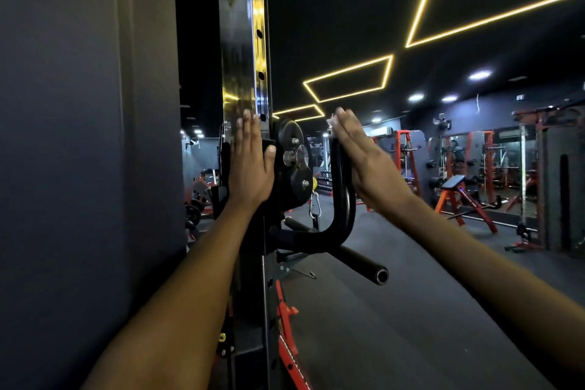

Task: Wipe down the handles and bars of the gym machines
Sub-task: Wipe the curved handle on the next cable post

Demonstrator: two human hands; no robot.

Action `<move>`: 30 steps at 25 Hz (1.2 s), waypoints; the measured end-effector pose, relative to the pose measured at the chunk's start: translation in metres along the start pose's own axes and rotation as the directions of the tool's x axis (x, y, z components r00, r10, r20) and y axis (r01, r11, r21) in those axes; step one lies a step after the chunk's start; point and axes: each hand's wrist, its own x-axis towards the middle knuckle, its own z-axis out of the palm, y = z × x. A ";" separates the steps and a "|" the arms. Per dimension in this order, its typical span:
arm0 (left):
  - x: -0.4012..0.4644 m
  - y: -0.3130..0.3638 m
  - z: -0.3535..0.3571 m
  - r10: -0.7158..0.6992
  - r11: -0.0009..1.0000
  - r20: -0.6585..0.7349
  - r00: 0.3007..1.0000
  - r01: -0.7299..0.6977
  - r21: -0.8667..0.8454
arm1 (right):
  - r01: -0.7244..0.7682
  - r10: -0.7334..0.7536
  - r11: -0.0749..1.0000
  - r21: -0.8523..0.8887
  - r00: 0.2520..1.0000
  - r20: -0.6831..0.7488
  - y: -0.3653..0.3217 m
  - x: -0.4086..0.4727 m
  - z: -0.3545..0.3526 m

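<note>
Both hands are raised flat, fingers straight and together, neither curled round anything. The left hand [250, 161] presses its palm against the side of the black upright post [242, 51], just where the sliding carriage [292, 168] with its round plates and bolts sits on that post; the thumb lies over the carriage's near edge. The right hand [364, 155] is spread flat against the outer side of the curved black handle [340, 187], fingertips reaching its top end. Whether a small cloth or wipe sits under those fingertips I cannot tell; something pale shows there, but it is blurred.

The handle is the thing to be wiped here. It rises upright between the two hands, then bends at its lower end back toward the post, so its long axis runs up and down along the right palm. The right hand is already touching it and is plainly the nearer; the left is apart from it, across the carriage. A downward stroke along the handle looks like the natural next move, I judge.

Below, a straight black bar [364, 266] sticks out toward the room, untouched. A snap hook [314, 207] hangs beneath the carriage. Farther off stand red frames and a slanted bench [456, 187] by mirrors.
</note>
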 end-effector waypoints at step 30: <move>-0.051 -0.009 0.015 0.078 0.997 0.018 0.997 -0.078 -0.023 | 0.129 -0.087 0.870 -0.475 0.990 0.109 -0.073 -0.110 0.080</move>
